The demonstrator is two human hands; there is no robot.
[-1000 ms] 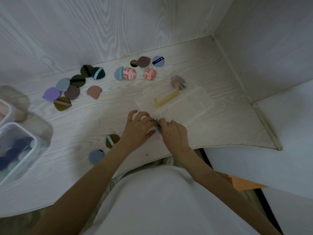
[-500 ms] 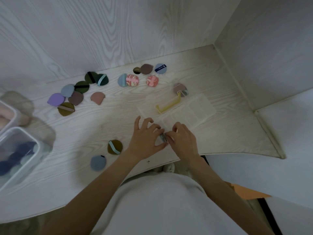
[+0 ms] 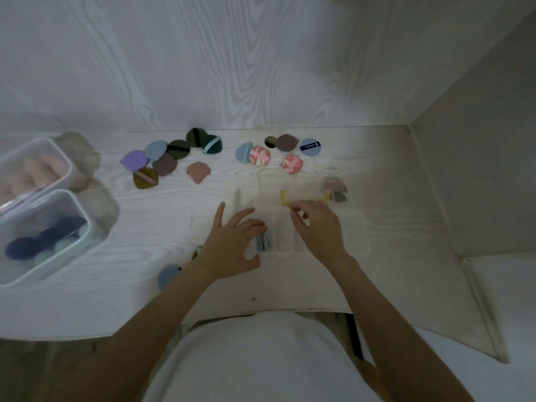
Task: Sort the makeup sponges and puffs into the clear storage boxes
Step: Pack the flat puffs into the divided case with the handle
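- The clear divided box [image 3: 285, 236] lies on the pale wood-grain table [image 3: 391, 227] in front of the person. Its leftmost compartment holds a few puffs on edge [image 3: 263, 242], grey-blue and dark; what the other compartments hold cannot be made out.
- The left hand [image 3: 232, 245] rests at the box's 9 o'clock side with fingers spread and fingertips touching the box beside those puffs.
- The right hand [image 3: 317, 227] lies over the box with fingers curled; its fingertips pinch the yellow handle [image 3: 285, 202] at the box's 12 o'clock edge.
- At 9 o'clock on the table stand two white-rimmed clear tubs: the nearer tub [image 3: 43, 236] holds dark navy and pale puffs, the farther tub [image 3: 32, 169] holds pinkish sponges (blurred).
- Toward 11 o'clock is a loose cluster of puffs [image 3: 165, 161] in purple, blue, green, brown and olive, and toward 12 o'clock a second group [image 3: 278, 153] with two pink marbled ones.
- A grey-blue puff [image 3: 168, 275] lies by the left forearm at 7 o'clock.
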